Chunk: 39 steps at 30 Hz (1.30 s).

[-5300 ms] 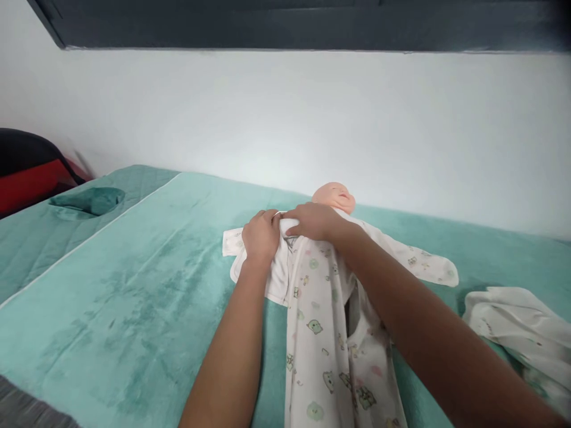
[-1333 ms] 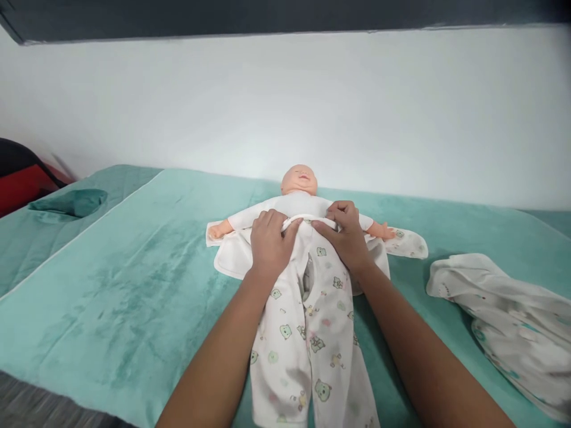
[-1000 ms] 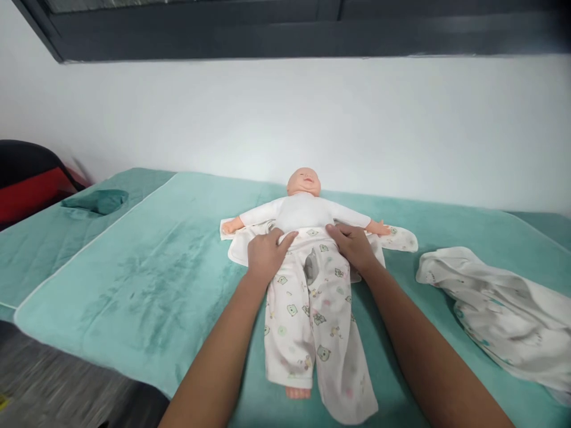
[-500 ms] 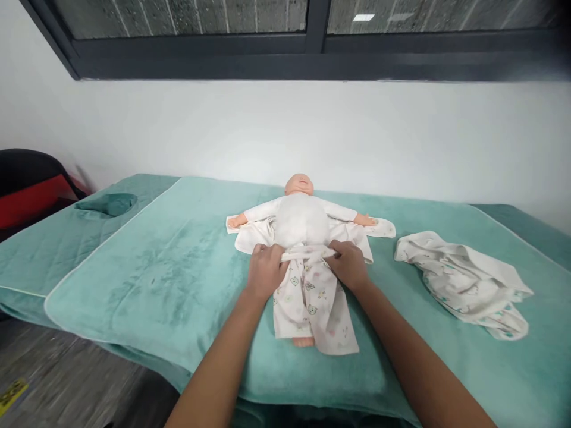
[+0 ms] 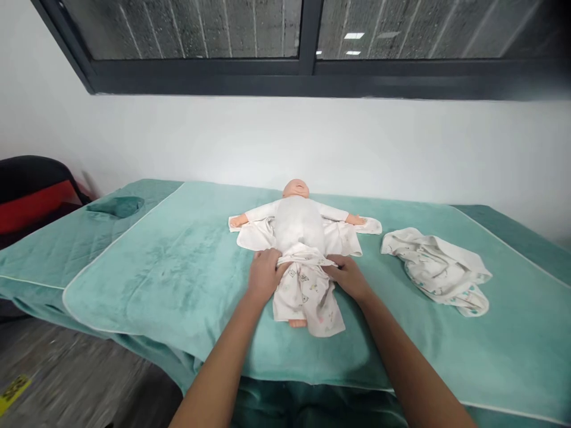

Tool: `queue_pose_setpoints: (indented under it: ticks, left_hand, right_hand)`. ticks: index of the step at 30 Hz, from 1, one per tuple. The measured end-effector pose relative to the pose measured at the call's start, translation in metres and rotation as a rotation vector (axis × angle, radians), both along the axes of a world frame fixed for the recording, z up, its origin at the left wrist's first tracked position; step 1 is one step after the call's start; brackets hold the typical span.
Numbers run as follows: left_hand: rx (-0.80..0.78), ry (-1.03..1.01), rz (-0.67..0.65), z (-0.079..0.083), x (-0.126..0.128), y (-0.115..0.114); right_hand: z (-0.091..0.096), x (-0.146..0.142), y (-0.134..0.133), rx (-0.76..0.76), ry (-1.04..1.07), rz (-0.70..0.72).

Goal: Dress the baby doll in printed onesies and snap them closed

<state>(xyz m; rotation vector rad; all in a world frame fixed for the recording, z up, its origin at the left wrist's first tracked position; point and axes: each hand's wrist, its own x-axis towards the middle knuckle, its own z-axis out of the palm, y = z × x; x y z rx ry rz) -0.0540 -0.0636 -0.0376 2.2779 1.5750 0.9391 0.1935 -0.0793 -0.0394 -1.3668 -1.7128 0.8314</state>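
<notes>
A baby doll (image 5: 300, 223) lies on its back with arms spread and its head toward the wall. Patterned white baby pants (image 5: 307, 294) cover its legs, and one foot shows below the hem. My left hand (image 5: 264, 274) is closed on the left side of the waistband, while my right hand (image 5: 350, 276) pinches the right side. Between them the waistband is bunched at the doll's lower belly. Under the doll's back and arms a white baby shirt (image 5: 256, 236) is spread open.
Another crumpled white patterned garment (image 5: 439, 267) lies to the right on the green bed cover (image 5: 178, 267). A hole (image 5: 116, 206) is at the bed's far left. Behind stand a white wall and window (image 5: 307, 65); a black and red chair (image 5: 38, 196) is at left.
The waistband has bunched up and sits slightly closer to the doll's belly, with both hands still on it. My view has tilted up and shifted slightly.
</notes>
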Motion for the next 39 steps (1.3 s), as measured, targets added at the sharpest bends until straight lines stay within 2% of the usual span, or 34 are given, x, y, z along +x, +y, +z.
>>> queue_pose_setpoints:
  ticks: [2, 4, 7, 10, 13, 17, 21, 28, 33, 39]
  left_hand:
    - [-0.061, -0.052, 0.05, -0.001, 0.0, -0.003]
    - [-0.153, -0.167, 0.04, 0.002, -0.004, -0.01]
    - [-0.246, -0.264, -0.148, 0.012, -0.014, -0.03]
    - [-0.308, -0.144, -0.337, 0.023, -0.021, -0.053]
    - [-0.304, 0.036, -0.413, 0.025, -0.019, -0.07]
    - [-0.149, 0.156, -0.374, 0.017, -0.011, -0.072]
    - [-0.064, 0.199, -0.315, 0.013, -0.007, -0.065]
    - [-0.068, 0.198, -0.263, 0.027, -0.003, -0.052]
    - [-0.1, 0.15, -0.222, 0.025, 0.001, -0.049]
    - [-0.203, 0.006, -0.182, 0.02, 0.006, -0.066]
  right_hand:
    - [0.002, -0.001, -0.01, -0.031, 0.022, 0.003]
    - [0.004, -0.002, -0.025, -0.041, 0.017, 0.038]
    - [0.002, -0.001, -0.054, -0.017, -0.059, 0.111]
    - [-0.005, -0.003, -0.078, 0.081, -0.22, 0.173]
    - [-0.013, -0.01, -0.086, 0.155, -0.336, 0.162]
    - [-0.017, -0.022, -0.08, 0.245, -0.339, 0.036]
    - [-0.013, -0.024, -0.071, 0.244, -0.239, 0.029]
    - [0.004, -0.026, -0.055, -0.012, 0.031, 0.026]
    - [0.002, -0.029, -0.05, 0.028, -0.023, -0.077]
    - [0.001, -0.033, -0.068, 0.02, -0.244, -0.25]
